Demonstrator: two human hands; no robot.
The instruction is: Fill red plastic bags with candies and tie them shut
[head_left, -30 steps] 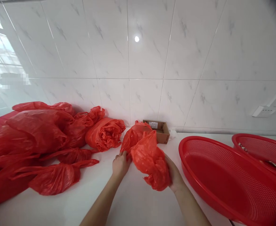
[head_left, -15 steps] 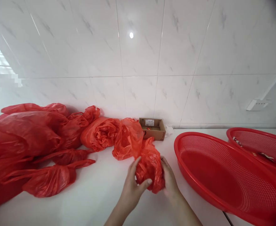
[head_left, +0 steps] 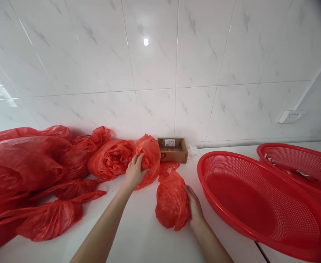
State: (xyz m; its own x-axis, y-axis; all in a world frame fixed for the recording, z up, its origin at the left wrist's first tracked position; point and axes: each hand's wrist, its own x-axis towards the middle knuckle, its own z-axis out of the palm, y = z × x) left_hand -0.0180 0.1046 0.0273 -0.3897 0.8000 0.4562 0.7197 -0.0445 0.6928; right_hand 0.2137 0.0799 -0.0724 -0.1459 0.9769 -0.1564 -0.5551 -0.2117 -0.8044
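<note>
A crumpled red plastic bag bundle [head_left: 173,201] rests on the white table. My right hand [head_left: 195,206] is against its right side, fingers partly hidden behind it. Farther back and to the left, my left hand [head_left: 135,171] has its fingers on another loose red bag [head_left: 151,157], thumb apart from the fingers, gripping the near side of the plastic. Just left of that bag sits a rolled red bag bundle [head_left: 112,157].
More red bags [head_left: 26,157] pile up at the left, with a knotted one [head_left: 53,215] near the front. An open cardboard box [head_left: 174,157] stands by the wall. Two red perforated baskets [head_left: 242,197] [head_left: 300,160] fill the right side.
My left hand has left the front bundle and moved back and left to the loose bag, which looks bunched upward. My right hand stays at the bundle. The view has shifted slightly.
</note>
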